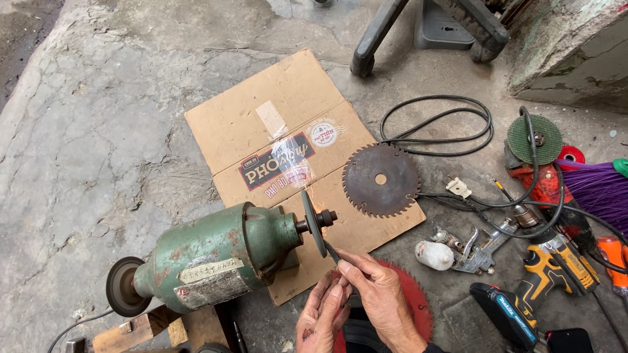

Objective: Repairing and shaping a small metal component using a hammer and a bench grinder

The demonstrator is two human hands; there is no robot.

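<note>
A green bench grinder [216, 255] lies on flattened cardboard [288, 137], its thin grinding disc [314, 222] facing right. Both hands pinch a small dark metal piece [331, 252] and press its tip against the lower rim of the disc. My left hand [322, 315] supports from below with its fingers together. My right hand [383, 294] grips the piece from above between thumb and fingers. Under the hands lies a red circular saw blade [418, 307], partly hidden. A rusty saw blade [381, 180] rests flat on the cardboard's right edge.
To the right lie an angle grinder [540, 163] with a green disc, a coiled black cable [445, 127], a yellow-black cordless drill [543, 274], a metal spray gun [474, 252] and a purple broom [598, 189]. Wood scraps [150, 327] lie under the grinder. Cracked concrete floor spreads left.
</note>
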